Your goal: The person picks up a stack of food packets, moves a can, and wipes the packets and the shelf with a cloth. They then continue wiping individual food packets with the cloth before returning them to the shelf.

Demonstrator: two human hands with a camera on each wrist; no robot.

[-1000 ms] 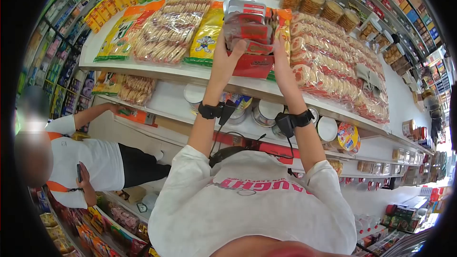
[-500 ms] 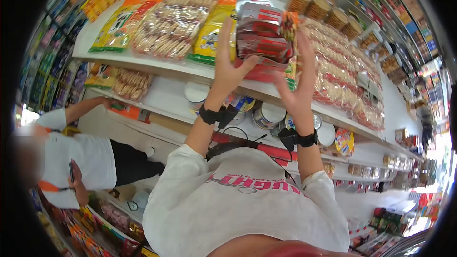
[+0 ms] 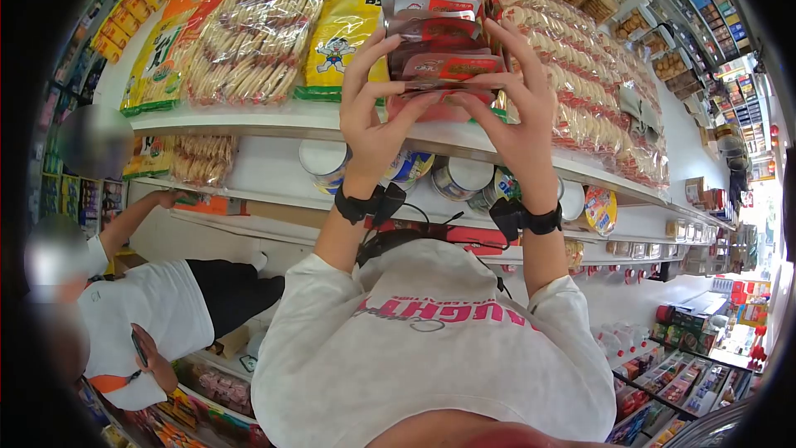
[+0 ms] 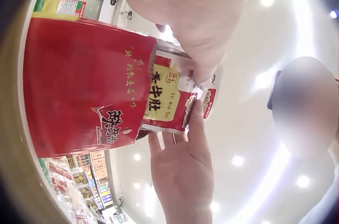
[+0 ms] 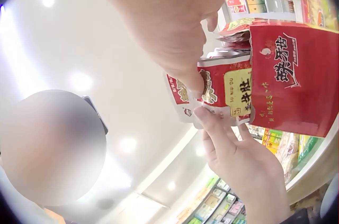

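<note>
A red open-topped display box (image 4: pixel 79 86) stands at the shelf's front edge. It holds a row of red and silver snack packets (image 3: pixel 452 65). My left hand (image 3: pixel 371 112) and right hand (image 3: pixel 528 108) are at either side of the box's front, fingers curled. Between thumbs and fingers they pinch the top of the front packet (image 4: pixel 165 94), which rises above the box's front wall. In the right wrist view, the left thumb presses on the red-and-yellow face of this packet (image 5: pixel 228 84). Its lower part is hidden inside the box.
Left of the box lie a yellow bag (image 3: pixel 336 50) and bagged crackers (image 3: pixel 253 41). More bagged crackers (image 3: pixel 572 75) fill the right side. Round tins (image 3: pixel 464 178) sit on the shelf below. Another person (image 3: pixel 149 315) stands at left, one arm reaching toward the lower shelf.
Both hands first held the box's sides, then spread apart from it. Now they have come together at the front packet and pinch its top. The view has shifted slightly closer to the box.
</note>
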